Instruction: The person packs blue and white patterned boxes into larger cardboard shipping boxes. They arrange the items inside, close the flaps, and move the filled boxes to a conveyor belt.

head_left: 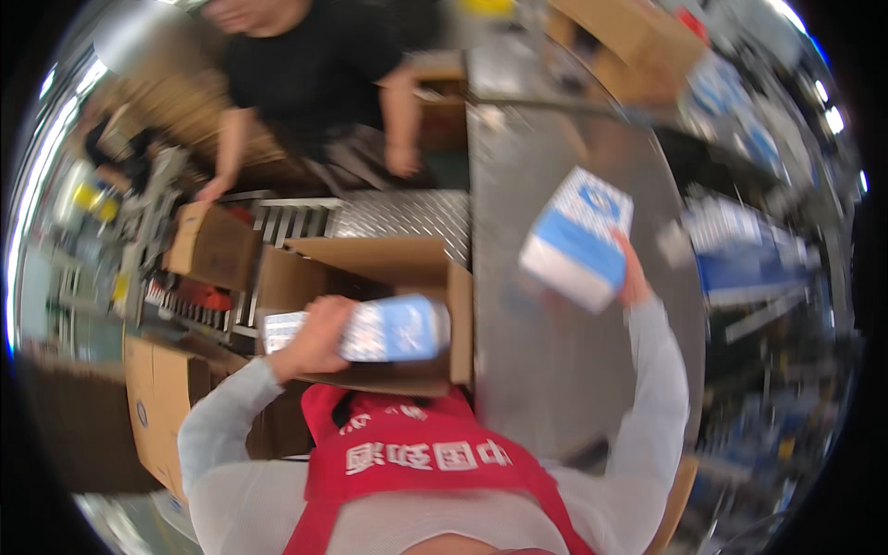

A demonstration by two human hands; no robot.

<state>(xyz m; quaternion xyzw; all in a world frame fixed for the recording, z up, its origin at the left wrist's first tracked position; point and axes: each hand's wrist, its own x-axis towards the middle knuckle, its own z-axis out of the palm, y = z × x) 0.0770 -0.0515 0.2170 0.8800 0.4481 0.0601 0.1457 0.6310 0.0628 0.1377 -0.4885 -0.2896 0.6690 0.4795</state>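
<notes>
Metal bench (527,388) flanked at left by open carton (460,324). Above bench, blue-and-white box (581,239) gripped at its right side by right hand (634,274); over carton's mouth, second box (393,328) clasped from above by left hand (319,335), both ends projecting.

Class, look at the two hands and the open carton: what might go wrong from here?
1. The left hand grips a blue-and-white box over the open carton; the box might catch on the carton's edge.
2. The right hand holds a second box by one side over the metal table, so it could slip and drop.
</notes>
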